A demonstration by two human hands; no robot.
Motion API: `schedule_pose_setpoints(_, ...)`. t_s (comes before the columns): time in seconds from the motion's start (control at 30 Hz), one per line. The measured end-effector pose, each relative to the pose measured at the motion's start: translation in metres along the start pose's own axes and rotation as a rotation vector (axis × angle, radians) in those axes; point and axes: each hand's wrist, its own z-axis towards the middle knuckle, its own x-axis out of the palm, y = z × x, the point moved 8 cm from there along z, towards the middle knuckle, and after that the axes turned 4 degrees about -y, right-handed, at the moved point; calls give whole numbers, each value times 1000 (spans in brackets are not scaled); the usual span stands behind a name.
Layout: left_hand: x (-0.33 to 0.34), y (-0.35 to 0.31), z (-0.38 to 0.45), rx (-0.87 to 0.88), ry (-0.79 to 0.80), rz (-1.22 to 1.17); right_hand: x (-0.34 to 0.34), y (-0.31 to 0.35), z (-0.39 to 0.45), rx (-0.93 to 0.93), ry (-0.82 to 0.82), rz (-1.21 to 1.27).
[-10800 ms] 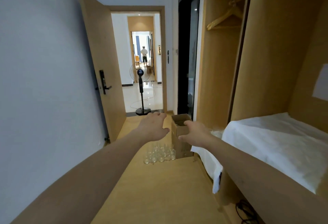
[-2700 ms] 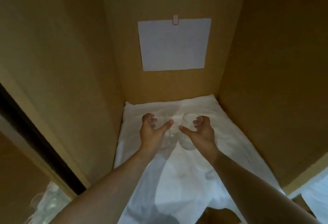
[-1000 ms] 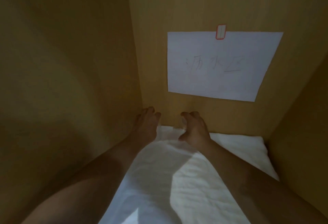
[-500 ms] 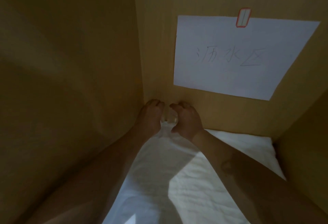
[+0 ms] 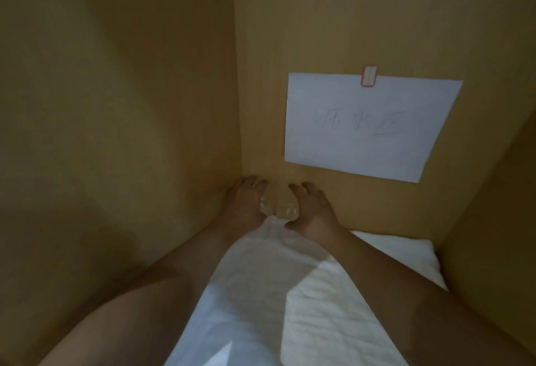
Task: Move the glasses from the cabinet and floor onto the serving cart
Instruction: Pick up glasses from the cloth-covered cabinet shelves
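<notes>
Since half a second earlier both hands had spread slightly, so that two clear glasses showed between them where before only a glint was seen, and the paper sheet sat lower and further to the right in the head view.

Nearest the camera, both bare forearms ran forward over a white cloth (image 5: 304, 293) that covered the cabinet shelf, its surface creased and partly in shadow. Ahead of the wrists, the left hand (image 5: 243, 206) curled its fingers round the left glass (image 5: 265, 206), and the right hand (image 5: 314, 210) curled round the right glass (image 5: 290, 209). Each hand was clamped on its own glass, thumbs toward the middle. The two glasses stood just beside each other between the hands, at the far edge of the cloth; whether they touched could not be told, as they were small and blurred. Whether their bases rested on the cloth or were lifted could not be told either.

Just left of the left hand stood the cabinet's side wall (image 5: 116, 133), close against the knuckles. Directly beyond the fingertips rose the back wall (image 5: 290, 32), closing off the corner. Above and to the right of the right hand a paper sheet (image 5: 368, 125) hung on that back wall, held by a red-edged clip (image 5: 369, 76) at its top, with faint handwriting too pale to read. Far right of the right hand, the other side wall (image 5: 493, 206) shut in the compartment.
</notes>
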Motion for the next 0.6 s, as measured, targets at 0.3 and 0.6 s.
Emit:
schedule_pose_setpoints(0.3,-32,-20,-70,-94,-52,-94,-8,2,-70,25,-18,4)
schedule_pose_setpoints(0.6,-22,-26,-182,-175,34,-45,24,32,-149,-63,61,75)
